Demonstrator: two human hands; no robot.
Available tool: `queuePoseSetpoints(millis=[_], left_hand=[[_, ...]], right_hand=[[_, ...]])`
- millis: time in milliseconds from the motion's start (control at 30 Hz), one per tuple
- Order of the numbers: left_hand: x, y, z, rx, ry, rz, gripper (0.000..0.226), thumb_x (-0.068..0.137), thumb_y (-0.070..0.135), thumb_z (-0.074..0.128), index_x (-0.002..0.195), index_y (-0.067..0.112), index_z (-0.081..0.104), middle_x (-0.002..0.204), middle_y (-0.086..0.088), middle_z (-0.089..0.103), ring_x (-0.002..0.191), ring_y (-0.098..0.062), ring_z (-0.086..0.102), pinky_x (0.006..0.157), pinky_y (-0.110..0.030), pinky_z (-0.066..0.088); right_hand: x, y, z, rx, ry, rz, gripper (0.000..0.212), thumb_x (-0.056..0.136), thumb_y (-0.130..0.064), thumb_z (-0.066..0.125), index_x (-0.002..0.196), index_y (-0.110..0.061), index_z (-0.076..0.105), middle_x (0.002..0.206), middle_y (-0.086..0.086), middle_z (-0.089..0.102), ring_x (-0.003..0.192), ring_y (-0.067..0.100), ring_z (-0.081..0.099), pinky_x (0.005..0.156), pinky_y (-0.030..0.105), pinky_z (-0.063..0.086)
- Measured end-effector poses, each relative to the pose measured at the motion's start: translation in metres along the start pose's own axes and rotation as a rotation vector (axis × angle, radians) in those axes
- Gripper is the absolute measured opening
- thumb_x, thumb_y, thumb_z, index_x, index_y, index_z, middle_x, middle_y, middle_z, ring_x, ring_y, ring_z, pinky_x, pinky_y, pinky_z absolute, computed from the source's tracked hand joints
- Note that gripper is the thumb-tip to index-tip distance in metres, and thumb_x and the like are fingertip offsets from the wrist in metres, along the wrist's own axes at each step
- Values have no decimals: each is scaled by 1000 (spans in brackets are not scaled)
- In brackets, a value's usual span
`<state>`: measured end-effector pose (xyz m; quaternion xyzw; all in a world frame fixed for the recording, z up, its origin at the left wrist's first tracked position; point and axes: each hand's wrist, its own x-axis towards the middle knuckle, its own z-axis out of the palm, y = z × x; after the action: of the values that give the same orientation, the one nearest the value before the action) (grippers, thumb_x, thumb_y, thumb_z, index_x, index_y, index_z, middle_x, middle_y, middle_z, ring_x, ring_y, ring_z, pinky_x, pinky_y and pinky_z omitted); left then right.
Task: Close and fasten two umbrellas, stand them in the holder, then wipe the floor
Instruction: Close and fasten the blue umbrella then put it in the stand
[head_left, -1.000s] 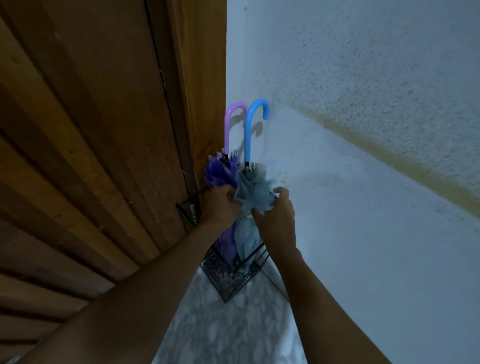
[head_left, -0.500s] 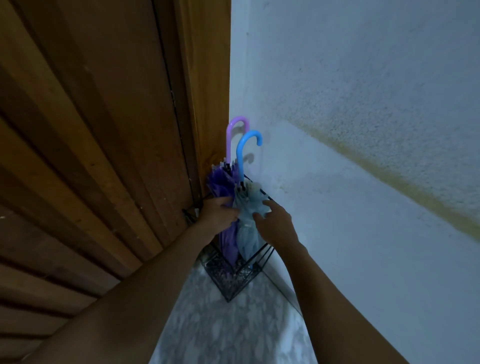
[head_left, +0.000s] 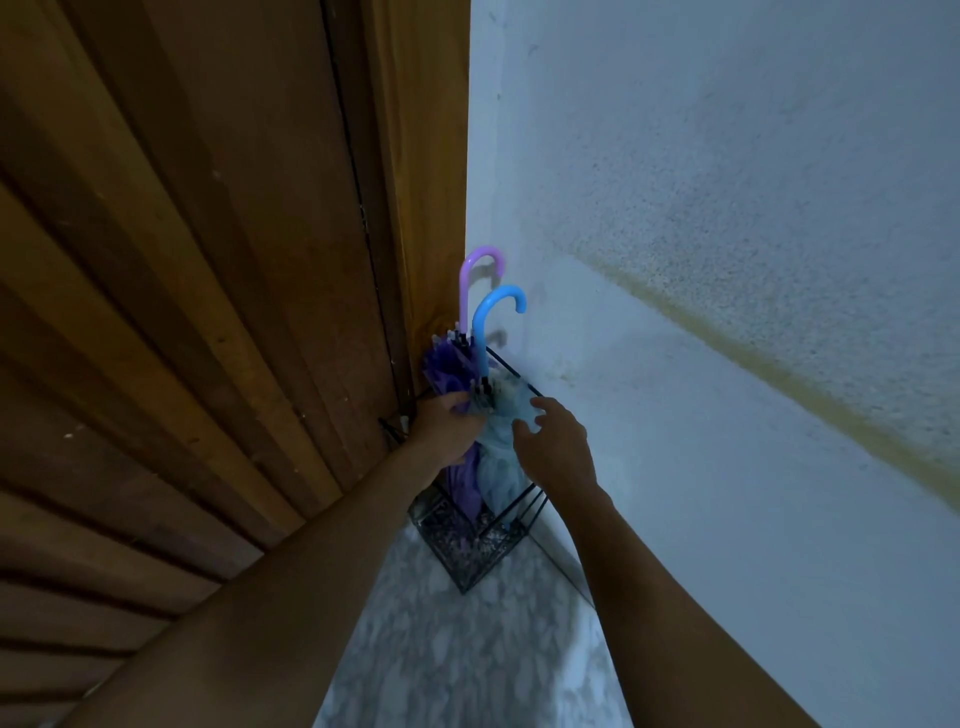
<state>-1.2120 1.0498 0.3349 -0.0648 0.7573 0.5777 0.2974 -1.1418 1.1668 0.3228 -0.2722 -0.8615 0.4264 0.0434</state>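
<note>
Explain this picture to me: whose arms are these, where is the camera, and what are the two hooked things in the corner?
No machine here: a person wears a camera on the head, looking down at their own bare arms. In the corner between a wooden door and a pale wall, a black wire holder stands on the marbled floor. Two closed umbrellas stand in it, hooked handles up: a purple umbrella and a blue umbrella. The left hand lies on the purple one; whether it grips is unclear. The right hand, fingers spread, is at the blue fabric.
</note>
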Motion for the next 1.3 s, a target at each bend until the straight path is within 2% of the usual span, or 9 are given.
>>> queuePoseSetpoints(millis=[133, 267, 400, 500, 633, 767, 933, 1133, 1300], left_hand=[[-4, 1, 0, 9, 7, 59, 39, 96, 8, 57, 134, 9, 52, 104, -7, 56, 92, -18, 55, 72, -29, 47], [-3, -4, 1, 36, 20, 161, 31, 97, 8, 55, 128, 6, 55, 96, -6, 57, 79, -15, 56, 59, -14, 50], [4, -6, 3, 82, 111, 251, 26, 93, 17, 63, 117, 7, 65, 104, -16, 69, 98, -35, 67, 86, -46, 57], [9, 3, 4, 125, 156, 300, 29, 93, 19, 64, 118, 5, 67, 104, -18, 70, 94, -34, 68, 86, -47, 57], [26, 3, 8, 178, 109, 294, 28, 94, 16, 59, 120, 9, 68, 106, -17, 71, 97, -33, 67, 90, -46, 55], [69, -25, 11, 214, 21, 264, 39, 80, 24, 50, 116, 21, 66, 114, -15, 66, 108, -31, 60, 101, -46, 49], [38, -10, 3, 179, -56, 250, 39, 94, 3, 48, 133, 10, 55, 127, -15, 60, 117, -30, 56, 106, -44, 44], [-11, 15, -11, 181, 17, 149, 41, 99, 10, 50, 139, 3, 48, 131, -21, 56, 118, -35, 56, 90, -36, 49], [-70, 64, -47, 213, 57, 141, 30, 100, 10, 49, 128, 2, 57, 108, -12, 60, 74, -11, 55, 54, -9, 45]], right_hand=[[0, -4, -2, -12, -22, -87, 47, 96, -22, 58, 141, -15, 48, 139, 9, 58, 125, 23, 55, 105, 32, 41], [9, -2, 4, -110, -174, -223, 58, 97, -17, 58, 150, -15, 35, 148, 4, 46, 137, 23, 43, 105, 21, 29], [15, 0, 16, 58, -118, -242, 38, 96, -16, 61, 134, -11, 55, 126, 7, 63, 116, 21, 58, 86, 12, 39], [18, -4, 13, 149, -50, -256, 24, 97, -14, 59, 121, -11, 63, 106, 1, 64, 95, 10, 55, 75, 2, 40], [27, 1, 15, 183, -49, -206, 27, 98, -11, 57, 124, -8, 62, 107, -3, 60, 98, 9, 53, 71, -7, 32], [35, 10, 21, 140, -68, -184, 33, 96, -16, 60, 128, -12, 59, 112, -3, 61, 105, 12, 57, 72, 2, 36], [34, 3, 14, 87, -72, -135, 26, 97, -29, 59, 120, -19, 57, 103, -7, 57, 101, 12, 59, 76, 20, 39], [5, -15, -9, -87, -37, -36, 58, 96, -40, 57, 147, -22, 39, 146, 2, 49, 133, 22, 48, 103, 34, 39], [-30, -90, -53, -19, -25, -157, 37, 98, -31, 56, 132, -16, 56, 131, 8, 60, 120, 24, 56, 89, 26, 39]])
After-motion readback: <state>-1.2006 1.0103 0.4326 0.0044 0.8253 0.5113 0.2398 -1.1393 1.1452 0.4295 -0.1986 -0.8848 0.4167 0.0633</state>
